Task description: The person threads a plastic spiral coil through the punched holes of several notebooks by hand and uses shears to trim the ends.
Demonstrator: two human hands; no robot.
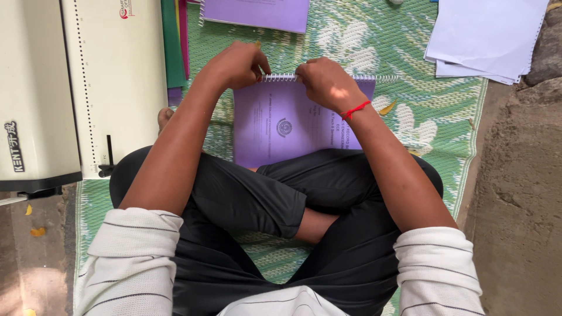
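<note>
A purple-covered booklet [275, 126] lies on the green mat in front of my crossed legs. A white spiral wire [374, 77] runs along its far edge and sticks out past the right corner. My left hand [237, 63] pinches the spiral near the booklet's left corner. My right hand [328, 82], with a red thread on its wrist, grips the spiral and the booklet's top edge near the middle. Both hands' fingertips are curled over the wire and partly hide it.
A cream binding machine [76, 88] stands at the left on the green woven mat [433, 111]. Another purple booklet [257, 13] lies at the far edge, beside coloured sheets [174, 44]. A stack of white punched paper [483, 35] sits at the far right. Bare ground [521, 193] borders the mat.
</note>
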